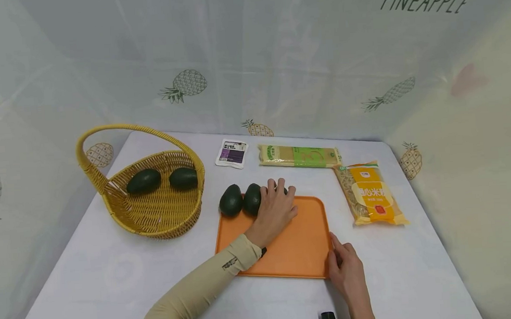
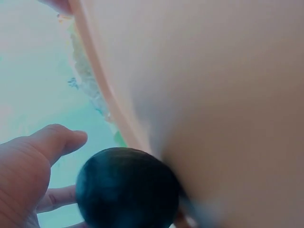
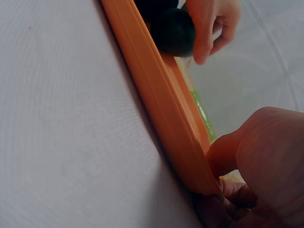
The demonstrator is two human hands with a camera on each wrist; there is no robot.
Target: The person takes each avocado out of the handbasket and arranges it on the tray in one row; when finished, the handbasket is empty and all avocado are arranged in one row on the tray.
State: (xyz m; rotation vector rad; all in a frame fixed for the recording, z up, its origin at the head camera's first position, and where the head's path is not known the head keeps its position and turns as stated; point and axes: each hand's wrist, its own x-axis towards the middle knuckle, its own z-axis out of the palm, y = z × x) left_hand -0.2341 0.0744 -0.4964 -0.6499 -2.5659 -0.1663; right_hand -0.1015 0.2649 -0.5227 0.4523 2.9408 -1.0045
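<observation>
While the right hand (image 1: 348,265) pinches the orange tray (image 1: 305,243) near its near right corner, the left hand (image 1: 275,214) arches over an avocado (image 2: 126,190) at the far edge, thumb apart, so whether it grips I cannot tell. Probably firm, fairly heavy and slick-skinned, that fruit would best be cupped round its widest part; leftward stands a yellow wicker basket (image 1: 156,205) holding two others.

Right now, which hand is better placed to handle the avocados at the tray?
Probably the left hand: it is over an avocado, while the right hand grips the orange tray, farther away from the avocados.
</observation>
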